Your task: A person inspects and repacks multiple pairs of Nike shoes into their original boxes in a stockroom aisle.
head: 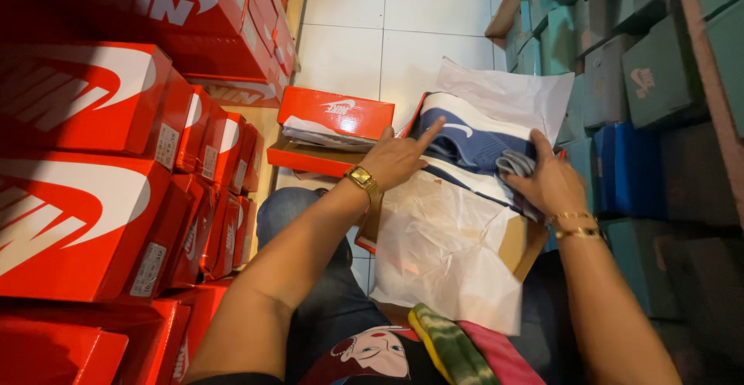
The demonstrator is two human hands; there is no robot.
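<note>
Stacked red boxes [93,168] flank both hands: left hand [399,159] lies open-fingered on the blue shoe [473,141], right hand [552,182] fingers grip it.

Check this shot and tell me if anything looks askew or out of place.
One thing stands out: the red shoebox on the floor sits with its lid askew, white paper poking out beneath it. Otherwise the left hand and right hand rest on blue shoes amid loose tissue paper, and the red stacks look orderly.

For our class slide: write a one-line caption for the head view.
Left hand and right hand rest on blue shoes in a paper-lined box.
</note>
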